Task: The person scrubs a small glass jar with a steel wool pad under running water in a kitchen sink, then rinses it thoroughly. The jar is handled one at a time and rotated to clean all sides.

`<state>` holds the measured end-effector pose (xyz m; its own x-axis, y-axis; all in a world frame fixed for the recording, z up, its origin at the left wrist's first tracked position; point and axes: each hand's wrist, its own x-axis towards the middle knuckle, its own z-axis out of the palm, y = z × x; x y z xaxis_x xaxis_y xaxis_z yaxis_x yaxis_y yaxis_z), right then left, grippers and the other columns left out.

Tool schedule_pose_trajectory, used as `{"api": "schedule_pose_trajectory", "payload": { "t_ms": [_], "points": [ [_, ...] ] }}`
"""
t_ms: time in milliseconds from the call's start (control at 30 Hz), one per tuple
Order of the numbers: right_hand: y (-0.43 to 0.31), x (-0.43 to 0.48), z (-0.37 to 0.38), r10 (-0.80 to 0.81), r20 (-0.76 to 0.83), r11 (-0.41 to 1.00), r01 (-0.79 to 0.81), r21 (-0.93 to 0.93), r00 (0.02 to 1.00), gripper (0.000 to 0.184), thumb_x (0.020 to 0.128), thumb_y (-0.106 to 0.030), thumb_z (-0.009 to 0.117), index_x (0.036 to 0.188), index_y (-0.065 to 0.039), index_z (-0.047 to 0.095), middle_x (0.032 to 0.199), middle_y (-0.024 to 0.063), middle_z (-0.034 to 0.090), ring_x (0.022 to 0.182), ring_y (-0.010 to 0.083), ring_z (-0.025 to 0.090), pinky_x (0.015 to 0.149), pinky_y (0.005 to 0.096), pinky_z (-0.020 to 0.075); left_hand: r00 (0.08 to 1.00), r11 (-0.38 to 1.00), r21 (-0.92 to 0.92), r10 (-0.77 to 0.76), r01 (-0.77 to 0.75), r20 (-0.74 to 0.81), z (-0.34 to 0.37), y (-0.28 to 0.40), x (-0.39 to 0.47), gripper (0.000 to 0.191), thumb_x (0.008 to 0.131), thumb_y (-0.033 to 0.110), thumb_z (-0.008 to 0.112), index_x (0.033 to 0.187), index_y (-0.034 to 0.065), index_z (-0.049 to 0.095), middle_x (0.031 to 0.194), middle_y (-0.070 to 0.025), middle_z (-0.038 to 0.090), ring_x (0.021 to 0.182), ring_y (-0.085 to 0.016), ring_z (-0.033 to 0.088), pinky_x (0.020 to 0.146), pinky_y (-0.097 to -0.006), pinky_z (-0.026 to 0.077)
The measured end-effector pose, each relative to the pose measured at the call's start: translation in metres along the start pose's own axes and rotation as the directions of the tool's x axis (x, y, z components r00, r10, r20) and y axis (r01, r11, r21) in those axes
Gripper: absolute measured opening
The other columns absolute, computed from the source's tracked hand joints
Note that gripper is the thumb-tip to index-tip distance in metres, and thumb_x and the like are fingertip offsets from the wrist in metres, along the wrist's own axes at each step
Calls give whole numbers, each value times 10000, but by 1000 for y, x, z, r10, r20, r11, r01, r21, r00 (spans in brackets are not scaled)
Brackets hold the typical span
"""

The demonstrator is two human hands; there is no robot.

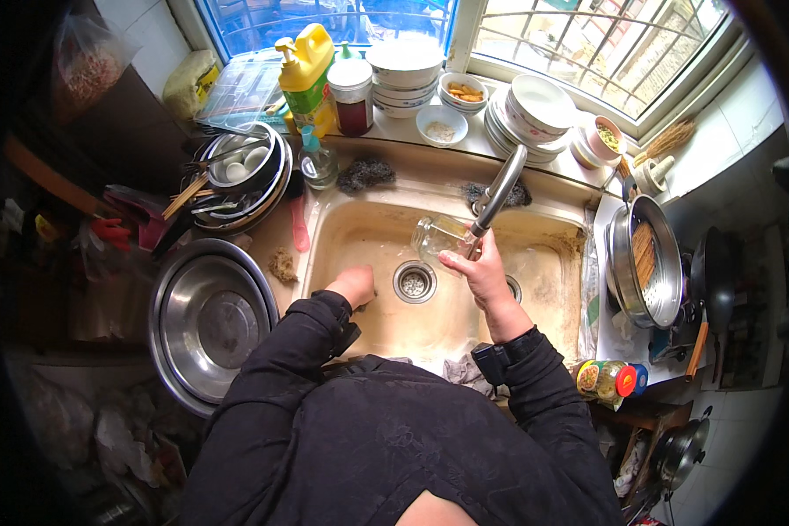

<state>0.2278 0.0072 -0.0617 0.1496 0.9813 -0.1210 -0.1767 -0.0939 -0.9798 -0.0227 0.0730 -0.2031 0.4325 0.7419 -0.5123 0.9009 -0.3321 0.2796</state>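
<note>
My right hand (483,273) grips a clear glass jar (439,238), tilted on its side beneath the end of the metal faucet (502,187). The jar's other end points left, over the left basin of the beige double sink (342,230). Low in that basin is my left hand (355,286), its fingers curled inward. A small dark bit shows under those fingers, too hidden to name. Between the two hands lies the sink's drain strainer (415,282); a second drain (513,288) is partly behind my right wrist.
Steel basins (214,322) and stacked pans (240,171) crowd the left. Behind the sink are steel wool (366,176), a soap bottle (317,161), a yellow detergent jug (307,82), bowls (404,72) and plates (532,118). A steel colander (657,283) and lidded jars (605,381) stand right.
</note>
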Motion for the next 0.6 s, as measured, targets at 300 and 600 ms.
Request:
{"api": "schedule_pose_trajectory", "payload": {
  "t_ms": [300,600],
  "points": [
    [17,5,-7,-142,45,975,148,-169,989,771,756,-64,843,1386,-52,400,1159,68,503,1058,168,573,880,305,537,996,999,-23,23,-21,85,-38,27,-5,760,715,339,850,1328,15,540,1342,-244,562,1303,-360,502,1036,-444,458],
    [12,-6,-5,110,3,961,-108,253,994,762,722,-16,840,1314,-90,365,1143,73,541,1141,219,557,863,335,541,895,-23,-1000,446,20,8,-85,85,-20,861,850,130,801,1531,69,277,1436,-114,478,1270,-193,528,1003,-321,494]
  ]
}}
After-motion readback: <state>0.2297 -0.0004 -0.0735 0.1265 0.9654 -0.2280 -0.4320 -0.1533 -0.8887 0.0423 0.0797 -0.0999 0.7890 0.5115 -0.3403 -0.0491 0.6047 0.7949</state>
